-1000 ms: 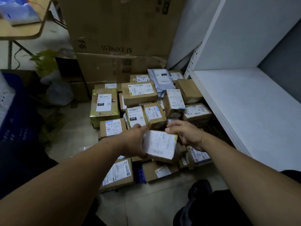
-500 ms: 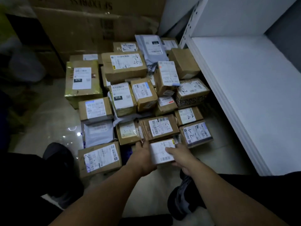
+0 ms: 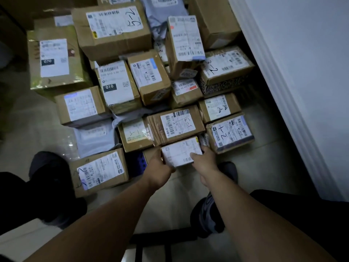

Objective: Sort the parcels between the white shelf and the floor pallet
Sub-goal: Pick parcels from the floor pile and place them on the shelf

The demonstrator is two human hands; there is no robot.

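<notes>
Both your hands are on one small parcel [image 3: 180,151] at the near edge of the pile. Your left hand [image 3: 160,167] grips its left end, fingers curled under the edge. Your right hand [image 3: 204,163] holds the right end, the thumb lying on the white label and the fingers wrapped round the far corner. The label faces up at you, its print too blurred to read. You cannot tell from here whether the parcel rests on the carton below it or hangs just above.

Just behind it sits the box marked 3-3 [image 3: 177,123]. To the left of that box is the box marked 3-1 [image 3: 135,133], and to the right is the box marked 2-1 [image 3: 231,132]. Farther back are the box tagged 010 [image 3: 117,86], the green-gold box tagged 070 [image 3: 54,59] and the large box marked 5-2 [image 3: 113,29].

A white mailer bag [image 3: 94,137] lies flat on the left. A patch of blue plastic [image 3: 138,163] shows between cartons, just beside your left hand. The pile stands on the pale tiled floor [image 3: 255,157].

The white shelf [image 3: 302,91] runs along the right side, apart from the parcel you hold. Your left shoe [image 3: 49,167] stands near the pile's left corner.
</notes>
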